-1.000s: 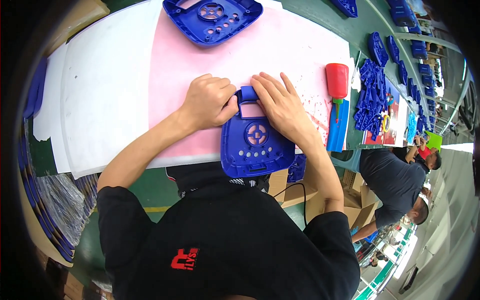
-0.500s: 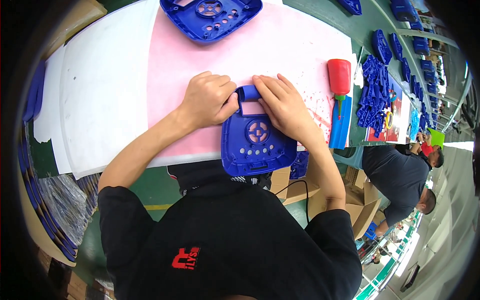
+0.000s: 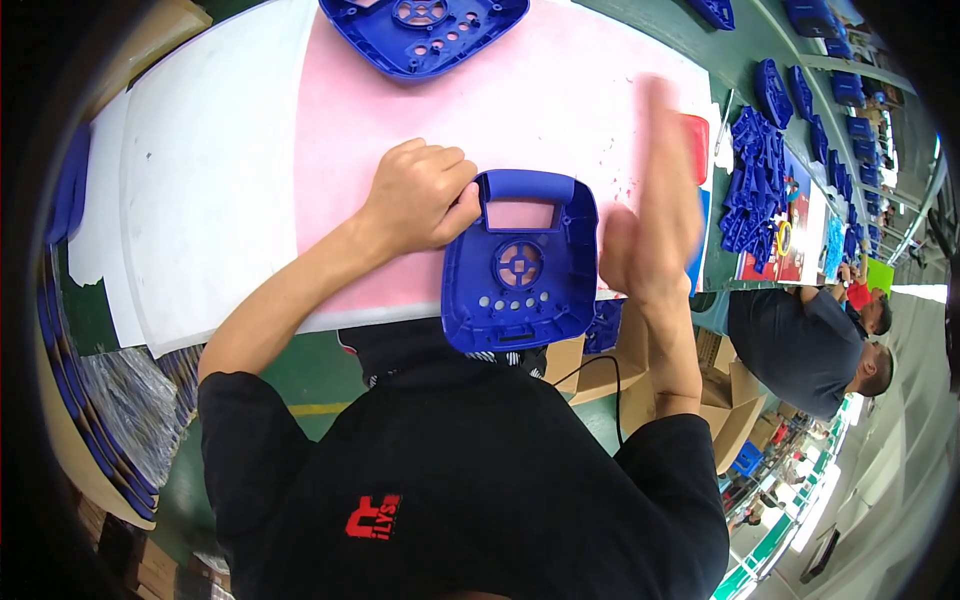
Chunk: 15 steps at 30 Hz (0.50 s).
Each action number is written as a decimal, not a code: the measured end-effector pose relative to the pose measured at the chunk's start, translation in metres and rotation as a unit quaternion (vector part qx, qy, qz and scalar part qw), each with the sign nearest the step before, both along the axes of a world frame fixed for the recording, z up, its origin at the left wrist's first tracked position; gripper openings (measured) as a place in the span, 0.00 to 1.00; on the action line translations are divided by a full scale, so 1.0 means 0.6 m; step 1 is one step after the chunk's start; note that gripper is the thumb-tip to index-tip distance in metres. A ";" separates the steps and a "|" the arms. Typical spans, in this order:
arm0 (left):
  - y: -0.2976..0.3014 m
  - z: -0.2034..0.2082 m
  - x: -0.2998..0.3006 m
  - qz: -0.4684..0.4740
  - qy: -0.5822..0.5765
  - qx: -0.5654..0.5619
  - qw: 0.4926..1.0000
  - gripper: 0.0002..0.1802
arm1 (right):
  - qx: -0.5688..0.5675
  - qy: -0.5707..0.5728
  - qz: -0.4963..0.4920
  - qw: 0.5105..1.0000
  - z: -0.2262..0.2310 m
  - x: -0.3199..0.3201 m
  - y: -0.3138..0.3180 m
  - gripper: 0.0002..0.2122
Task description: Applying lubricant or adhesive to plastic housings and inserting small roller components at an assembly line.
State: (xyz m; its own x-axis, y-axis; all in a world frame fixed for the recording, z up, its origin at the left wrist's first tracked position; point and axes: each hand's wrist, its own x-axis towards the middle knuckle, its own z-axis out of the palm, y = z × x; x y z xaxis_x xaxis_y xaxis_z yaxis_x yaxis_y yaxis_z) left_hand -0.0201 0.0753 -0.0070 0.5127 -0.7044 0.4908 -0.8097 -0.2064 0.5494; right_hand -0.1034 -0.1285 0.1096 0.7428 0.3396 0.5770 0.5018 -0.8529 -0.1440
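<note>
A blue plastic housing shell [image 3: 520,310] lies with its ribbed inside up, at the front edge of the table and overhanging it. It has a handle opening, a round grille and a row of small holes. My left hand [image 3: 422,195] is closed at its upper left corner, thumb and curled fingers gripping the rim. My right hand [image 3: 655,210] is off the shell, to its right, blurred by motion with its fingers stretched out and thumb apart. Partly hidden behind it is a red bottle [image 3: 697,150]. A second blue shell [image 3: 425,60] rests at the far edge.
White and pink sheets [image 3: 220,180] cover the table. Right of them are a pile of small blue parts [image 3: 750,185] and a yellow tape roll [image 3: 783,238]. Cardboard boxes [image 3: 725,420] stand below at the right. Another person [image 3: 800,340] in dark clothing is farther right.
My right hand has left the shell's handle and swung right, in front of the red bottle. The handle is now uncovered. My left hand keeps its hold on the shell.
</note>
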 end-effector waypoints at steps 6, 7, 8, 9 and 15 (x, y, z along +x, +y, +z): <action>-0.005 0.001 -0.003 0.019 -0.022 -0.026 0.999 0.09 | -0.081 0.315 0.031 0.945 -0.063 -0.026 0.051 0.31; -0.001 0.002 -0.009 0.019 -0.018 -0.018 0.999 0.09 | -0.078 0.325 0.044 0.941 -0.043 -0.024 0.039 0.30; 0.005 0.001 -0.006 0.008 -0.011 0.019 1.000 0.07 | -0.078 0.318 0.045 0.944 -0.044 -0.017 0.038 0.30; 0.003 0.005 -0.006 0.008 -0.018 0.018 1.000 0.07 | -0.127 0.295 0.021 0.947 -0.046 -0.010 0.032 0.28; 0.026 0.031 0.073 0.194 -0.067 -0.106 0.973 0.24 | -0.204 0.233 -0.056 0.949 -0.083 -0.023 0.021 0.22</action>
